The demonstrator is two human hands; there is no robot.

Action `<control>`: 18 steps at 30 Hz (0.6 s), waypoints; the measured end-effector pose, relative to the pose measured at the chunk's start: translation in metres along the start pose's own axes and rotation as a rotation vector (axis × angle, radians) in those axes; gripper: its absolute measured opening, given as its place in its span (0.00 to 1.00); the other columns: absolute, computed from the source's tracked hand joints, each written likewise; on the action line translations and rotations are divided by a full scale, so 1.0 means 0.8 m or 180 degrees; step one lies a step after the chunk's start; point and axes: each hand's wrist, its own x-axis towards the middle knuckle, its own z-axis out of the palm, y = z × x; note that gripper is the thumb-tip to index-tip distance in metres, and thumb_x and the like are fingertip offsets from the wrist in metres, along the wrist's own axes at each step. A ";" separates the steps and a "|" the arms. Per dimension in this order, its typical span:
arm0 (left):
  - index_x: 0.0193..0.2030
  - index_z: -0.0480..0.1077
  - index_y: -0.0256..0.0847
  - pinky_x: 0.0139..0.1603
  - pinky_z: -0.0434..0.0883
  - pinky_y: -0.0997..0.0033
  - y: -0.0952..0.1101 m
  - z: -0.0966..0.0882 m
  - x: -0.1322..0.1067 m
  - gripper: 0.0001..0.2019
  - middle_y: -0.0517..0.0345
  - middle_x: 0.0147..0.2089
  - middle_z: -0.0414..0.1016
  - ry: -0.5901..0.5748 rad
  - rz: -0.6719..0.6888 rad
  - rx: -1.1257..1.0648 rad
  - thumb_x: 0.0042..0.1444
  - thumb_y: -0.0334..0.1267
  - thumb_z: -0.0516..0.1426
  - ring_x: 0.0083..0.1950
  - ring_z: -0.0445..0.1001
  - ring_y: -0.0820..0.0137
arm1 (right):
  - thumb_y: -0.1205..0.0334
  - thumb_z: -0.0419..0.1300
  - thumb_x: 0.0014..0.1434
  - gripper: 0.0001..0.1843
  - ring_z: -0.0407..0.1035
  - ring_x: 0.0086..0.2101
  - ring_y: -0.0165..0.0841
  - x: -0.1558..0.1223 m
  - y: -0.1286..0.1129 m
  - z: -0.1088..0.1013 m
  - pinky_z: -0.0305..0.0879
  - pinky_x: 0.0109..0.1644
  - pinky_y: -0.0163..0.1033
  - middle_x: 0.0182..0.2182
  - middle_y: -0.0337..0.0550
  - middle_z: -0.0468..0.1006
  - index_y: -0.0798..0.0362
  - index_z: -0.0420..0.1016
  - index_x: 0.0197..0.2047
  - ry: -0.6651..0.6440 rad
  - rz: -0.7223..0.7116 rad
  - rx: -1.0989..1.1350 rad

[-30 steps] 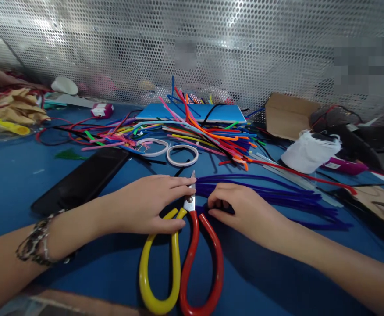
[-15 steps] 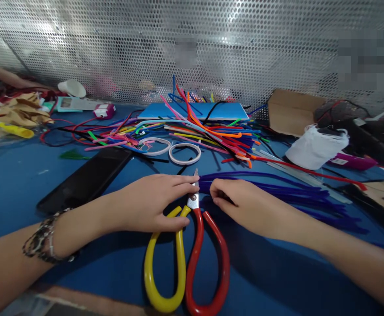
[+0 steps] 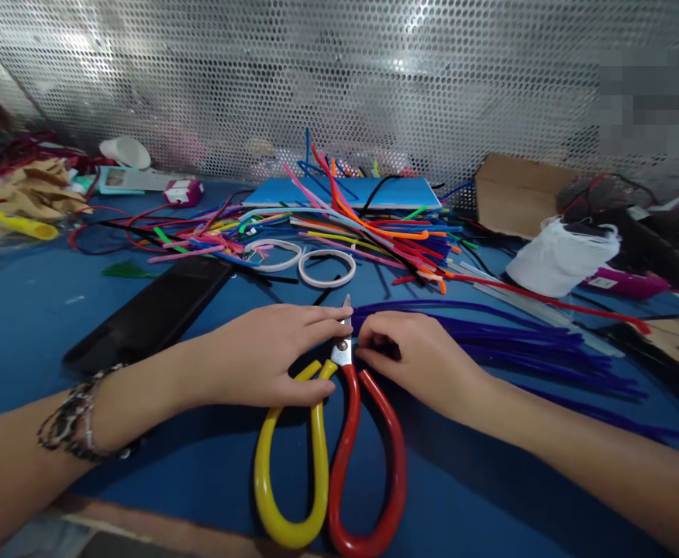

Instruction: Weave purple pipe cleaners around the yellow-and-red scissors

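Observation:
Scissors (image 3: pixel 339 434) with one yellow and one red loop handle lie shut on the blue table (image 3: pixel 37 310), blades pointing away from me. My left hand (image 3: pixel 270 353) lies flat over the yellow handle's top, fingers stretched toward the blades. My right hand (image 3: pixel 415 356) is curled, its fingertips pinching the near ends of a bundle of dark purple pipe cleaners (image 3: pixel 525 345) that stretches off to the right, right beside the scissor blades.
A pile of many-coloured pipe cleaners (image 3: pixel 351 229) lies behind, with two white rings (image 3: pixel 326 269), a blue sheet (image 3: pixel 345 194), a black phone (image 3: pixel 150 310), a white cloth bundle (image 3: pixel 560 256), a cardboard box (image 3: pixel 514 198) and a perforated metal wall (image 3: pixel 339 77).
My right hand slid left along the purple bundle until its fingertips reached the scissor blades. The left hand stayed on the scissors.

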 end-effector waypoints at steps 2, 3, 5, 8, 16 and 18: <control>0.59 0.60 0.36 0.60 0.60 0.62 -0.001 0.001 0.000 0.29 0.48 0.64 0.57 -0.0001 0.0000 0.0019 0.54 0.49 0.53 0.61 0.61 0.60 | 0.69 0.57 0.51 0.04 0.62 0.25 0.27 0.000 -0.001 0.004 0.53 0.30 0.32 0.25 0.37 0.72 0.54 0.69 0.26 0.0059 -0.0001 -0.0003; 0.59 0.60 0.36 0.60 0.60 0.61 -0.001 0.001 0.000 0.29 0.48 0.64 0.57 -0.0005 0.0008 0.0028 0.54 0.49 0.53 0.61 0.61 0.60 | 0.69 0.57 0.51 0.04 0.62 0.25 0.27 0.000 -0.002 0.005 0.53 0.30 0.32 0.25 0.38 0.72 0.54 0.68 0.26 0.0073 0.0011 -0.0015; 0.59 0.60 0.35 0.60 0.60 0.60 -0.001 0.001 0.000 0.29 0.47 0.64 0.56 -0.0008 0.0027 0.0041 0.54 0.49 0.53 0.61 0.61 0.60 | 0.70 0.56 0.51 0.05 0.61 0.25 0.27 -0.001 -0.002 0.006 0.53 0.30 0.33 0.24 0.38 0.71 0.54 0.67 0.25 0.0074 0.0019 -0.0053; 0.59 0.60 0.35 0.60 0.59 0.60 -0.001 0.001 0.001 0.28 0.47 0.64 0.56 -0.0009 0.0050 0.0068 0.55 0.49 0.52 0.61 0.60 0.59 | 0.71 0.54 0.51 0.06 0.59 0.24 0.27 -0.002 -0.002 0.006 0.52 0.29 0.32 0.23 0.37 0.69 0.54 0.66 0.25 0.0052 -0.0049 -0.0087; 0.62 0.56 0.36 0.61 0.58 0.59 0.001 0.002 0.001 0.29 0.47 0.66 0.52 -0.0074 0.0048 0.0146 0.57 0.49 0.50 0.63 0.57 0.59 | 0.72 0.53 0.48 0.07 0.53 0.22 0.25 0.000 0.003 0.005 0.49 0.27 0.31 0.20 0.34 0.64 0.54 0.61 0.22 0.0044 -0.0230 -0.0083; 0.64 0.52 0.37 0.61 0.58 0.58 0.001 0.003 0.000 0.30 0.47 0.67 0.49 -0.0093 0.0013 0.0153 0.58 0.50 0.49 0.63 0.57 0.58 | 0.72 0.54 0.48 0.07 0.53 0.22 0.25 0.001 0.004 0.005 0.49 0.27 0.31 0.21 0.34 0.64 0.54 0.61 0.22 0.0038 -0.0261 -0.0089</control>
